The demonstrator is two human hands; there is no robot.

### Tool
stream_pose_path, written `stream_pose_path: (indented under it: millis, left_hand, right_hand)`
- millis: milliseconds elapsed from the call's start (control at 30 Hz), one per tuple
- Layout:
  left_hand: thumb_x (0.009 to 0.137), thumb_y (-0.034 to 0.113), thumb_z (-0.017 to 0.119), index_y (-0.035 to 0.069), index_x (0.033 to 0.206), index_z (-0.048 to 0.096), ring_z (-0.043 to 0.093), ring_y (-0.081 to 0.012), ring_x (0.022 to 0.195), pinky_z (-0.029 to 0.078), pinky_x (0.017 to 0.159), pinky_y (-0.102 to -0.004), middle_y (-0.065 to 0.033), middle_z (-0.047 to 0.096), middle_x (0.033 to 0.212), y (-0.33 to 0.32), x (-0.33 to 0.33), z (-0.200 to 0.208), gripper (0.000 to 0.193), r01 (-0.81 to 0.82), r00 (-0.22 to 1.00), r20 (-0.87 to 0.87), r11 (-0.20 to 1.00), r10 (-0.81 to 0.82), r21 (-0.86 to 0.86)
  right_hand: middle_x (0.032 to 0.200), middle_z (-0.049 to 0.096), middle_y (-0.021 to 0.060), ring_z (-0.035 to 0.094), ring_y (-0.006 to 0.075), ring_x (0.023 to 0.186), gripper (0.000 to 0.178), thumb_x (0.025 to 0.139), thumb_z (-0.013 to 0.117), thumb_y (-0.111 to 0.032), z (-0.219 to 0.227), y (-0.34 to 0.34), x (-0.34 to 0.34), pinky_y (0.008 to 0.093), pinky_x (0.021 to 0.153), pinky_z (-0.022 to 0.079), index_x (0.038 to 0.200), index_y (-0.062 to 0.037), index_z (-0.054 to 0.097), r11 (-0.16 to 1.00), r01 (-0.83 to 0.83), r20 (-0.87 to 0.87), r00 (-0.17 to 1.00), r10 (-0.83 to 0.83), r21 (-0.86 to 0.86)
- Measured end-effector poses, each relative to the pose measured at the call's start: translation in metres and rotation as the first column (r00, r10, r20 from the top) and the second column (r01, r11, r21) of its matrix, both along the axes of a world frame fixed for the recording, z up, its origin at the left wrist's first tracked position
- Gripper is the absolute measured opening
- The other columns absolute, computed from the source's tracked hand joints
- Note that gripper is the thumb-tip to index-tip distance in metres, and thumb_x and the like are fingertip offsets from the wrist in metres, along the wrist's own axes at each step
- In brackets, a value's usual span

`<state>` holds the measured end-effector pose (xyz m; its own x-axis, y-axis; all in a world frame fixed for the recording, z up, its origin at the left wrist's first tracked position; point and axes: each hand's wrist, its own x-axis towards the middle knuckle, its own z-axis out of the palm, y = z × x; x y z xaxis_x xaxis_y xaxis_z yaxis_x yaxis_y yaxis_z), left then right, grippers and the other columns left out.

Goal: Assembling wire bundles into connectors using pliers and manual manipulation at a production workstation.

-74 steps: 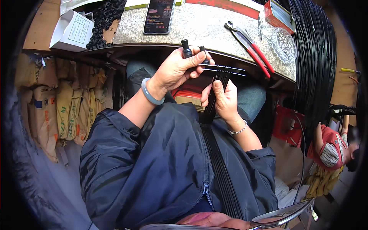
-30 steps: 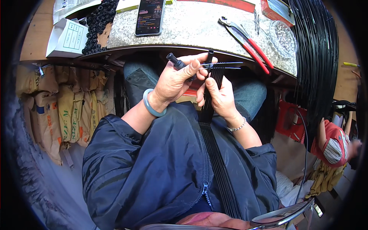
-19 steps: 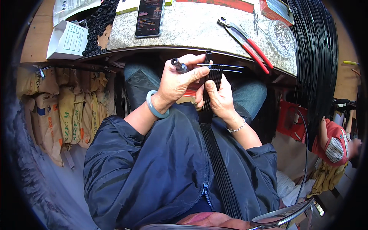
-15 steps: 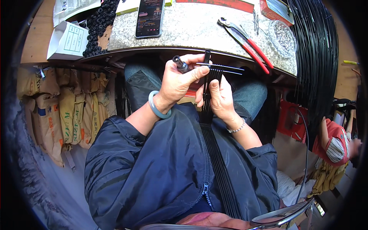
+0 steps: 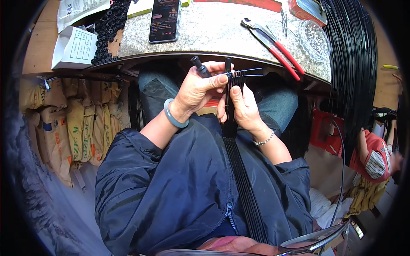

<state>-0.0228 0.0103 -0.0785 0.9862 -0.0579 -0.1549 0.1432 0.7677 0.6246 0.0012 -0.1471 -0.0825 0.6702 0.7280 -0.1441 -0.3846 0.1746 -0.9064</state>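
My left hand (image 5: pixel 198 89) is closed around a dark tool with a black cylindrical handle (image 5: pixel 200 67). From beside its thumb two thin metal prongs (image 5: pixel 253 72) point right, across the tops of several thin black rods. These rods (image 5: pixel 245 183) form a long flat bundle that runs down over my jacket toward the lower edge. My right hand (image 5: pixel 244 106) grips the bundle near its upper end, thumb on top. A thicker black bar (image 5: pixel 228 64) stands up between the hands, and my left fingers partly hide it.
Beyond my hands, a speckled worktop (image 5: pixel 213 34) holds a phone (image 5: pixel 165 21), red-handled pliers (image 5: pixel 277 49) and a clear dish (image 5: pixel 314 40). Many black rods (image 5: pixel 348 64) hang at the right. Small black parts (image 5: pixel 106 30) lie beside a white box (image 5: pixel 77 48). Another person (image 5: pixel 376 155) is at far right.
The tool in my left hand has tilted; its handle end sits slightly higher and left, and its prongs have shifted left and up. My right hand has moved slightly left, still gripping the bundle.
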Motion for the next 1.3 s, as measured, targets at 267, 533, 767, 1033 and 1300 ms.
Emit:
stream_pose_path:
  millis: [267,533,767,1033,1300]
  left_hand:
    - [0.082,0.009,0.071,-0.001,0.099,0.063,0.053,-0.007,0.063,0.043,0.055,-0.0189,-0.0036,0.062,0.078,0.005,0.007,-0.008,0.021,0.116,0.993,-0.008,0.992,-0.116,0.042]
    - [0.08,0.011,0.073,0.0,0.093,0.062,0.053,-0.0072,0.057,0.041,0.05,-0.0183,-0.0036,0.061,0.07,0.008,0.007,-0.003,0.02,0.116,0.993,-0.054,0.976,-0.107,0.187]
    - [0.08,0.01,0.073,0.0,0.092,0.063,0.051,-0.0075,0.052,0.038,0.046,-0.0179,-0.0045,0.059,0.066,0.012,0.013,0.0,0.018,0.165,0.986,-0.033,0.971,-0.162,0.172]
    - [0.08,0.011,0.073,0.002,0.097,0.065,0.051,-0.006,0.056,0.037,0.047,-0.0187,-0.0008,0.06,0.069,0.018,0.015,-0.002,0.021,0.215,0.974,0.016,0.941,-0.227,0.26]
    - [0.097,0.024,0.048,-0.004,0.129,0.035,0.061,-0.019,0.098,0.049,0.088,-0.029,-0.0181,0.058,0.112,0.02,0.034,0.03,0.044,-0.031,0.998,0.051,0.984,0.023,0.176]
  right_hand:
    - [0.056,0.057,0.0114,0.053,0.0145,0.042,0.055,0.095,0.032,-0.053,-0.001,-0.002,0.001,0.0237,0.043,0.045,0.102,-0.0003,0.046,1.0,0.023,0.04,0.999,-0.022,-0.016]
    - [0.055,0.056,0.0136,0.053,0.016,0.041,0.062,0.094,0.027,-0.058,-0.005,-0.002,0.004,0.0255,0.042,0.046,0.099,0.0011,0.047,0.998,-0.055,-0.041,0.998,0.054,-0.026]
    - [0.057,0.057,0.0146,0.053,0.0158,0.042,0.072,0.091,0.022,-0.064,-0.005,-0.005,0.003,0.0257,0.043,0.046,0.096,0.0024,0.05,0.999,-0.029,-0.046,0.999,0.028,-0.034]
    - [0.054,0.055,0.0125,0.051,0.0167,0.04,0.074,0.091,0.023,-0.065,-0.006,-0.008,0.009,0.0276,0.043,0.045,0.082,0.0011,0.055,0.987,-0.146,-0.102,0.983,0.153,0.07]
    - [0.047,0.046,0.0045,0.045,0.0133,0.04,0.068,0.091,0.027,-0.064,0.0,-0.001,0.005,0.0262,0.042,0.04,0.068,-0.0039,0.05,0.995,-0.045,-0.121,0.992,0.035,-0.084]
